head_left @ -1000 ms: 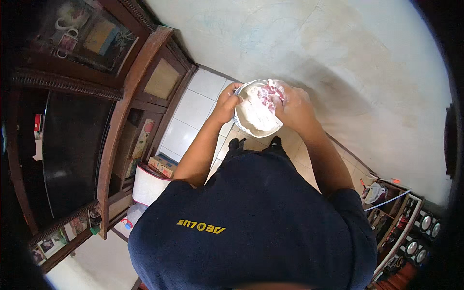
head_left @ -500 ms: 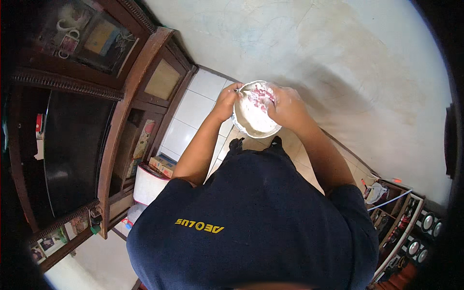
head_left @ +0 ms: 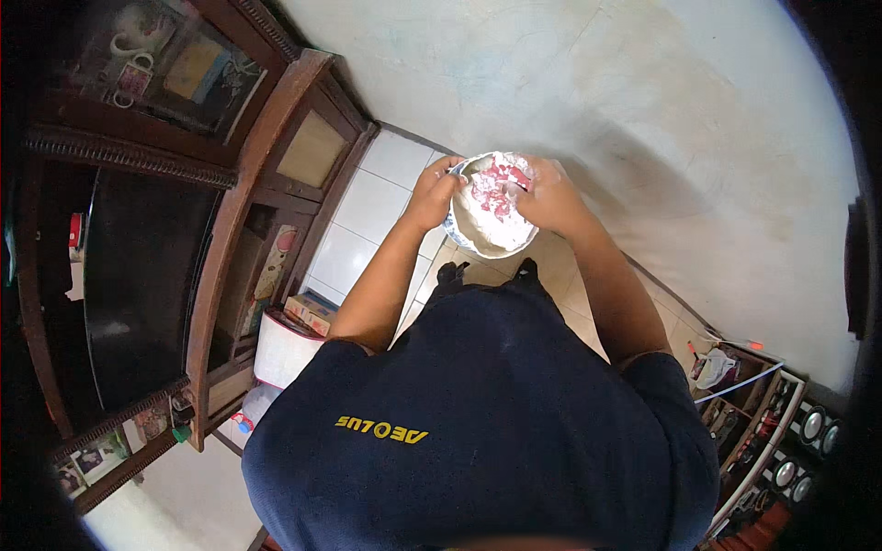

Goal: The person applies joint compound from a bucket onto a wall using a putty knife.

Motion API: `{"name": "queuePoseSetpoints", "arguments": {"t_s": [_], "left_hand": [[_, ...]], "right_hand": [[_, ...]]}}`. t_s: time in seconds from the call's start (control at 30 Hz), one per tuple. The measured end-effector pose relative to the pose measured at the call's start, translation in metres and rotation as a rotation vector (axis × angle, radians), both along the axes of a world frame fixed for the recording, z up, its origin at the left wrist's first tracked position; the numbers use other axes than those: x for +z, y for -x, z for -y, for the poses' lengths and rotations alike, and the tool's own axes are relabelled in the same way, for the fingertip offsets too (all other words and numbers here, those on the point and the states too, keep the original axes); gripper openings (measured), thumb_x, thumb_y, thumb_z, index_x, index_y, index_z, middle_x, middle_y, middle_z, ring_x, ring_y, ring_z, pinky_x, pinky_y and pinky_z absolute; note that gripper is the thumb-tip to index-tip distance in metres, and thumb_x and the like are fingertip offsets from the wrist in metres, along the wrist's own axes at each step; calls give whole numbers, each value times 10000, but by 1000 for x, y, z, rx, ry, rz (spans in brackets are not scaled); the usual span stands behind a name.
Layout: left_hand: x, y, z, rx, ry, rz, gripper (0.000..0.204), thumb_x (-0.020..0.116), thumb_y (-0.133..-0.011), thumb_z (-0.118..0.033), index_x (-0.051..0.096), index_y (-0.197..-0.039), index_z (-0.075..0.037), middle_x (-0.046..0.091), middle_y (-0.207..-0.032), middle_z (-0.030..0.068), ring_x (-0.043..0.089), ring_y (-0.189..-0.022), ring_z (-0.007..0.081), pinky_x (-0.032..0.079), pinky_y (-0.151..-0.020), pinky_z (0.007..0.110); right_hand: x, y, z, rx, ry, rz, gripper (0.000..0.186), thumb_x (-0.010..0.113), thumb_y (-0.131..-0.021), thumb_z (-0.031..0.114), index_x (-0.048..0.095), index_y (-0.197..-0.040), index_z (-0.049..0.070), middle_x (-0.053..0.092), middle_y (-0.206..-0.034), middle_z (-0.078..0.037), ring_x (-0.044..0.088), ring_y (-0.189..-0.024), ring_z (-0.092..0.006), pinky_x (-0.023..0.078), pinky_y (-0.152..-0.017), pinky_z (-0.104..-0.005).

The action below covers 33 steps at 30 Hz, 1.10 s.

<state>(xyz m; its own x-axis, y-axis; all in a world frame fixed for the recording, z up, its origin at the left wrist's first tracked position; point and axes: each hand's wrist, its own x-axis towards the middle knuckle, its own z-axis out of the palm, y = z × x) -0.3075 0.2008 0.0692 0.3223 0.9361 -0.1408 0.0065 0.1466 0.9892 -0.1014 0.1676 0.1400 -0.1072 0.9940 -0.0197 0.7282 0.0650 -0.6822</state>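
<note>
I hold a round white bowl (head_left: 478, 241) in front of my chest, above a tiled floor. It holds white food with pink-red pieces (head_left: 494, 188) on top. My left hand (head_left: 432, 191) grips the bowl's left rim. My right hand (head_left: 548, 195) lies at the right rim, fingers reaching over into the pink pieces; whether it holds a utensil is hidden. My dark blue shirt (head_left: 487, 413) fills the lower part of the view.
A dark wooden cabinet (head_left: 230, 202) with glass doors and a black screen (head_left: 138, 275) stands at my left. A white container (head_left: 283, 349) and small boxes sit at its foot. A shelf with round dials (head_left: 781, 441) is at lower right. A pale wall lies ahead.
The bowl and both hands have stayed at about the same spot; my right hand has shifted slightly over the pink pieces.
</note>
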Motion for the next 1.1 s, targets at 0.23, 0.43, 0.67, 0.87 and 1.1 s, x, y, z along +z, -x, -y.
{"name": "queuePoseSetpoints", "arguments": {"t_s": [0.23, 0.43, 0.67, 0.87, 1.1], "left_hand": [[-2, 2, 0, 18, 55, 16, 306, 494, -738, -181, 569, -959, 16, 583, -813, 45, 529, -755, 128, 416, -697, 248], [5, 1, 3, 48, 26, -64, 335, 495, -743, -204, 561, -979, 25, 583, -840, 60, 529, -779, 138, 419, -723, 258], [-15, 18, -3, 115, 1, -30, 396, 490, -744, -207, 549, -1032, 57, 604, -918, 117, 554, -853, 177, 428, -773, 276], [-18, 15, -10, 147, 43, 45, 416, 479, -753, -193, 509, -1082, 60, 592, -939, 118, 545, -861, 182, 423, -790, 279], [-26, -18, -34, 188, 113, 78, 377, 458, -757, -189, 517, -1052, 38, 575, -922, 103, 527, -858, 167, 409, -791, 260]], "right_hand": [[-24, -6, -14, -76, 257, -315, 413, 666, -731, 156, 569, -1093, -18, 621, -984, -192, 608, -928, -277, 476, -795, -357], [-104, -38, -40, -143, 294, -448, 389, 667, -740, 190, 579, -1048, -30, 636, -933, -178, 621, -833, -231, 481, -725, -326], [-76, -38, -25, -239, 370, -519, 280, 620, -796, 135, 602, -1031, -16, 637, -919, -130, 599, -805, -189, 466, -699, -308], [-83, -51, 10, -313, 478, -1393, 292, 568, -864, 150, 570, -1132, 35, 628, -1020, -86, 611, -904, -189, 490, -794, -333], [-43, -61, 33, -43, 567, -1938, 506, 299, -956, 476, 375, -1313, 125, 551, -1222, -76, 585, -1025, -239, 506, -774, -436]]}}
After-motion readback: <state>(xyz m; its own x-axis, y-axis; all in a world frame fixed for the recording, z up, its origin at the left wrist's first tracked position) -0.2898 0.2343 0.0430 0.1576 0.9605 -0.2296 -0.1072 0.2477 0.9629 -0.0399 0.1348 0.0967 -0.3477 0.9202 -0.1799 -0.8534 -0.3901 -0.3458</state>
